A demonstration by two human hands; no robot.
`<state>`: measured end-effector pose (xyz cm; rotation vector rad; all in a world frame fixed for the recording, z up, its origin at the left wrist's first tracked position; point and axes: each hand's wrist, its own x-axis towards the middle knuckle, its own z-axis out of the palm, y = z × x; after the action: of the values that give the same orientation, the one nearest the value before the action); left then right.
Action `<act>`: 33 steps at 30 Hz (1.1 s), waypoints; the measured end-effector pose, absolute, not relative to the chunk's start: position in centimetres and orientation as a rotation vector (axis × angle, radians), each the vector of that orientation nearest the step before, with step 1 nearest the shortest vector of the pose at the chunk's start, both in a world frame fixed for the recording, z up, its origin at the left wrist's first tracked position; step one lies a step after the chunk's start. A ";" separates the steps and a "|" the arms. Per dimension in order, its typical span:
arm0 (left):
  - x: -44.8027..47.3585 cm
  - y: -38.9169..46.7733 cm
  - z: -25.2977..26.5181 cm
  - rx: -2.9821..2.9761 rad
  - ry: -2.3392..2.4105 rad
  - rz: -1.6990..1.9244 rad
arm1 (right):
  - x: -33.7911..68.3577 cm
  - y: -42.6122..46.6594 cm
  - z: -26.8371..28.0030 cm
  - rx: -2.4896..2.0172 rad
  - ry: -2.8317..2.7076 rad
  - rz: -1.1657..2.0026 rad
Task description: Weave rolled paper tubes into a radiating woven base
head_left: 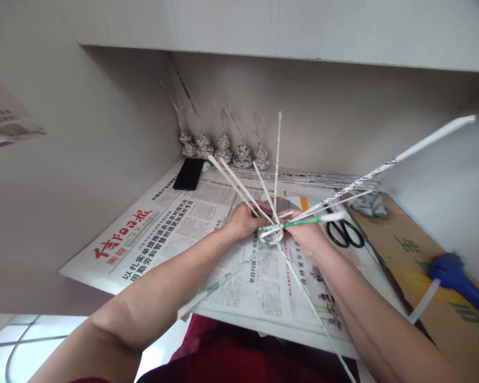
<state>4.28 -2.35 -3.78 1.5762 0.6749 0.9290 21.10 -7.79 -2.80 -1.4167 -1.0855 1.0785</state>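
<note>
A small woven piece of rolled newspaper (272, 235) is held between my two hands, just above the newspaper-covered table. Several paper tubes fan out from it, one long white tube (403, 154) pointing up and to the right and a green-and-white one (303, 222) crossing the top. My left hand (245, 219) is closed on its left side, with fingertips among the tubes. On the right side my right hand (304, 230) grips the piece, its fingers partly hidden behind the tubes. One thin tube (303, 290) hangs down toward the front edge.
Several woven paper gourds (242, 155) line the back wall, beside a black phone (188, 174). Behind my hands lie long paper tubes (295, 178). Black-handled scissors (345, 233), a crumpled wad (368, 204) and a blue glue gun (459, 276) on cardboard (395, 229) are at the right. A shelf (263, 32) overhangs the back.
</note>
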 end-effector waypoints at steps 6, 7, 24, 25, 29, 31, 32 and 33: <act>4.6 -2.9 -3.2 1.529 0.749 0.984 | 20.9 -7.9 -3.0 -1.417 -1.149 1.043; 4.6 -2.9 -3.2 1.541 0.775 0.990 | 20.8 -8.0 -3.0 -1.419 -1.141 1.056; 4.5 -2.2 -3.8 1.534 0.942 1.016 | 20.7 -8.2 -2.7 -1.429 -1.205 1.016; 4.4 -2.2 -3.8 1.503 0.919 0.993 | 20.7 -8.2 -2.7 -1.428 -1.224 1.008; 4.4 -2.6 -3.4 1.413 0.757 0.874 | 20.6 -8.4 -2.1 -1.464 -1.285 0.990; 4.4 -2.8 -3.2 1.390 0.755 0.794 | 20.5 -8.4 -2.0 -1.494 -1.298 0.982; 4.4 -2.9 -3.2 1.377 0.772 0.758 | 20.5 -8.4 -2.1 -1.496 -1.295 0.988; 4.4 -2.9 -3.2 1.370 0.792 0.732 | 20.6 -8.3 -2.2 -1.486 -1.292 0.999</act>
<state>4.41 -2.92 -3.19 1.3701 0.7918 0.7317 20.56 -8.32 -2.22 -1.4861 -1.2923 0.9991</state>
